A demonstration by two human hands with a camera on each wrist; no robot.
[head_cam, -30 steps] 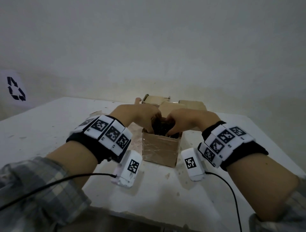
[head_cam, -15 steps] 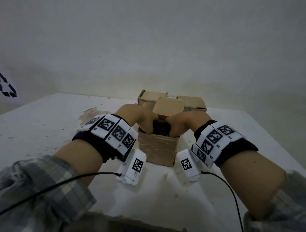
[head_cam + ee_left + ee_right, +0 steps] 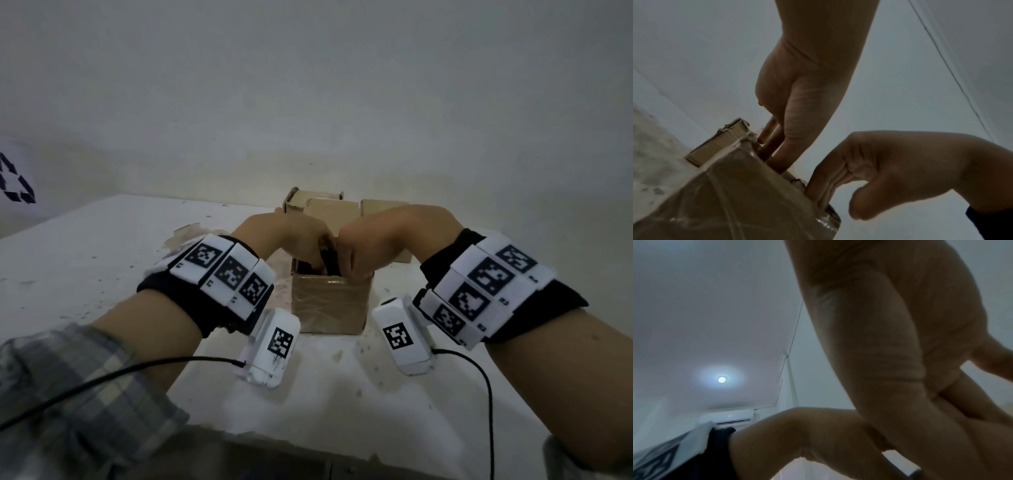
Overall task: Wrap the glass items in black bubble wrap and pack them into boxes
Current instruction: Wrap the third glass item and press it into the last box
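Hands meet over a small box (image 3: 329, 305) in the middle of the frame. On the left, the left hand (image 3: 291, 236) reaches its straight fingers down into the box top. Between both hands sits the black wrap (image 3: 329, 260), poking out of the box. On the right, the right hand (image 3: 376, 236) curls its fingers on the wrap. Behind, more boxes (image 3: 383, 209) stand on the white tabletop (image 3: 102, 246).

Glossy-taped cardboard box (image 3: 329, 305)
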